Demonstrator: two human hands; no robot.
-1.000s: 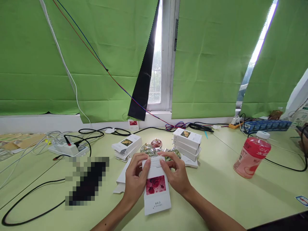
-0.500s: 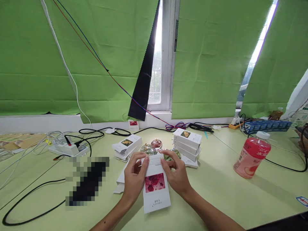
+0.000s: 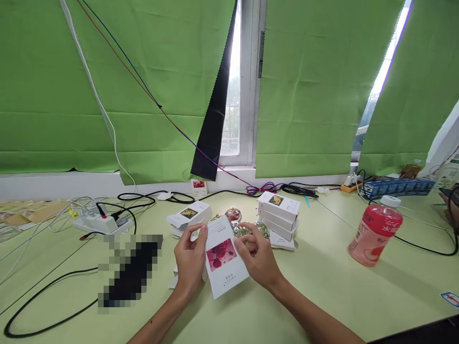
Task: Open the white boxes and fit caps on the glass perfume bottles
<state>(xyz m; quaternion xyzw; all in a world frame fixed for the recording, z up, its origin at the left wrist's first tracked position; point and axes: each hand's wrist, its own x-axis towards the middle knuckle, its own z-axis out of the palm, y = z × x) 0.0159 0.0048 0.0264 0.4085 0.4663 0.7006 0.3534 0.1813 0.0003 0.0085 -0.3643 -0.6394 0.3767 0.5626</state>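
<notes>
A flat white carton (image 3: 229, 277) with a red rose picture is tilted in front of me, print facing up. My left hand (image 3: 191, 255) pinches its left edge between thumb and fingers. At the right edge, the thumb and curled fingers of my right hand (image 3: 258, 255) close on the carton. Just beyond it lie round, shiny pieces, one reddish (image 3: 233, 215), the others partly hidden by the carton and my fingers. White boxes with a yellow flower picture are stacked at the left (image 3: 190, 213) and right (image 3: 278, 204) of these pieces.
A pink drink bottle (image 3: 375, 231) stands on the right of the table. A white power strip (image 3: 102, 220) with tangled cables lies at the left, near a pixelated dark object (image 3: 132, 272). Bundled wires (image 3: 265, 188) run along the wall.
The carton has turned, its near end swinging left and slightly away from me. My left hand has shifted a little left; the right hand has stayed close to the carton's right edge.
</notes>
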